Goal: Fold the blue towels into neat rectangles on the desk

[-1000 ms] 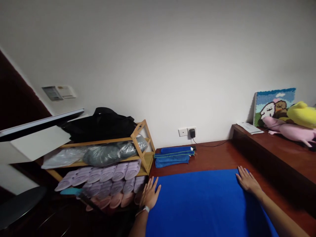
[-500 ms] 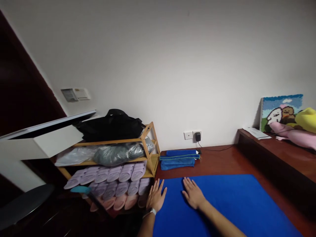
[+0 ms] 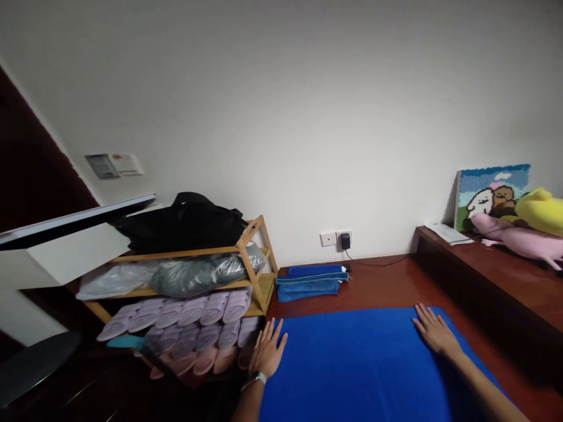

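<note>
Blue cloth [image 3: 356, 363] (flat) under hands [image 3: 267, 351].

hands [image 3: 267, 351]: 2 | spread blue cloth [image 3: 352, 369]: 1 | plush toys [image 3: 523, 237]: 2 | black bag [image 3: 189, 225]: 1

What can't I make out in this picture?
All in the head view:
Blue cloth: near edge cut off by the picture's bottom edge.
Left hand and right hand: palms hidden by their own backs.
Black bag: its fabric hides any contents.
White paper: any print is too small to read.
Yellow plush toy: cut off by the right edge.
</note>
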A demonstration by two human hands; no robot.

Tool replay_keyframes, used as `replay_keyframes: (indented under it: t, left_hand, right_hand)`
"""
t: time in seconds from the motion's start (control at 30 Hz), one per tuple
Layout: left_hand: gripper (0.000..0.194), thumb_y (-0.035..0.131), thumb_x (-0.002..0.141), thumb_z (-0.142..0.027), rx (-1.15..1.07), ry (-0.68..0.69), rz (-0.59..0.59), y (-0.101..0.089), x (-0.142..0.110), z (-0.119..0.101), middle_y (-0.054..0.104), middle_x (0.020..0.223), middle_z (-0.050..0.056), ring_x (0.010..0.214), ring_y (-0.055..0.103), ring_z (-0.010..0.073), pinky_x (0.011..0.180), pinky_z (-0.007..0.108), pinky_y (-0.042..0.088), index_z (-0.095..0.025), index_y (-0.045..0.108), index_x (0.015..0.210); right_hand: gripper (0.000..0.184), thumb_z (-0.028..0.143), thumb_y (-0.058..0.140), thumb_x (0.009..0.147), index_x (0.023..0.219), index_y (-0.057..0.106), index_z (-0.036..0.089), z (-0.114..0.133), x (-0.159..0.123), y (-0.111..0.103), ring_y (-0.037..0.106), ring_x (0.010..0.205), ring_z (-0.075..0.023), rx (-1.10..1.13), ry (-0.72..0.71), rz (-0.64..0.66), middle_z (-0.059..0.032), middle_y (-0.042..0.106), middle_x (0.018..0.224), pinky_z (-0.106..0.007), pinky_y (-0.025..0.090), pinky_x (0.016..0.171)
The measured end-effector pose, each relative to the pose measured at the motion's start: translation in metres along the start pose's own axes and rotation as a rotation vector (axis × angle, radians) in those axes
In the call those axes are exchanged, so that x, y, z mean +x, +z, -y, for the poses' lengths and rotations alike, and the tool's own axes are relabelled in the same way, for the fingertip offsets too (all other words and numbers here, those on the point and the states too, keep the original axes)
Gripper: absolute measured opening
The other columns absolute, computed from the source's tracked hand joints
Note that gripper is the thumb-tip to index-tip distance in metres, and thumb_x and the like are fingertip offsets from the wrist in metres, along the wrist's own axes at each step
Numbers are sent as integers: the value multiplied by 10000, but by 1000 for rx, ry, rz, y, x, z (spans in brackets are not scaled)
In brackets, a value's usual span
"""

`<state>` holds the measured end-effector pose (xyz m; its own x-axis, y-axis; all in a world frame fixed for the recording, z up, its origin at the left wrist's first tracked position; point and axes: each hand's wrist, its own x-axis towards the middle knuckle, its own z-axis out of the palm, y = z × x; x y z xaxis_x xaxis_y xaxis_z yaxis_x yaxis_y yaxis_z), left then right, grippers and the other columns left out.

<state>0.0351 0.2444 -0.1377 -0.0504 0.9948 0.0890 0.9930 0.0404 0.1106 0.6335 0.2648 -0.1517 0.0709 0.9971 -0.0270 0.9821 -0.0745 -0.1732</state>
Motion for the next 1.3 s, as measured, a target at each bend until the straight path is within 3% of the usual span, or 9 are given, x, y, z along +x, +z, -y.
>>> replay_keyframes:
  t: [0.17,0.4,0.57,0.67,0.77,0.93,1.07,1.17,1.3]
  left_hand:
    - [627,320,1066,-530,17,9,-3,-3,1,0,283,1731,73,1599,258,250,1294,482,237,-266,367,1632]
    - [622,323,1066,-532,6,8,-7,-2,2,1,303,1727,70,1598,264,259,1290,487,247,-271,377,1628]
    - [630,299,1071,-540,4,6,-9,1,1,-1,285,1733,70,1601,255,247,1291,482,241,-265,361,1634]
    - [638,292,1071,-550,9,6,-15,2,0,-2,271,1736,72,1601,253,248,1292,480,239,-261,354,1637]
    - [642,291,1071,-556,12,4,-19,2,-1,-3,271,1733,75,1597,264,249,1292,485,237,-260,351,1638]
    - [636,305,1072,-543,1,-2,-10,-3,-4,-5,262,1733,77,1599,251,242,1296,473,236,-256,348,1638]
    - [635,306,1071,-543,0,2,-8,-5,-5,-6,268,1731,73,1597,259,249,1297,480,244,-259,351,1638]
    - [637,308,1070,-544,7,-5,-7,-5,-5,-6,269,1733,71,1598,254,250,1300,476,240,-261,349,1639]
    - [637,299,1072,-549,2,-4,1,-4,-5,-5,267,1736,75,1600,251,251,1298,473,241,-264,349,1639]
  right_hand:
    - [790,512,203,973,1615,388,91,-62,10,18,261,1584,-305,-48,53,-94,-145,329,1696,-534,273,1270]
    - [811,497,185,970,1649,284,66,-52,10,18,208,1602,-282,-75,109,-35,-123,256,1726,-483,232,1290]
    - [774,422,198,970,1637,304,44,-40,6,-12,232,1592,-305,-99,135,57,-140,272,1718,-503,257,1276]
    - [744,347,223,964,1598,359,-19,-6,1,-37,288,1572,-344,-59,175,57,-223,330,1680,-543,242,1275]
    - [719,302,237,970,1590,359,-41,61,-5,-45,252,1588,-338,-26,97,-9,-249,322,1677,-530,170,1299]
    - [687,454,263,1033,1641,343,145,220,-26,-7,263,1593,-218,70,-293,42,-60,321,1707,-364,181,1310]
    - [689,500,283,1045,1640,342,159,315,-42,24,248,1598,-252,229,-537,75,-88,303,1700,-454,190,1313]
    - [699,519,283,1047,1639,340,151,330,-41,28,238,1599,-263,261,-567,81,-95,296,1699,-471,179,1315]
    - [708,580,291,1028,1630,382,218,270,-28,16,266,1589,-244,224,-450,57,-34,314,1696,-419,187,1316]
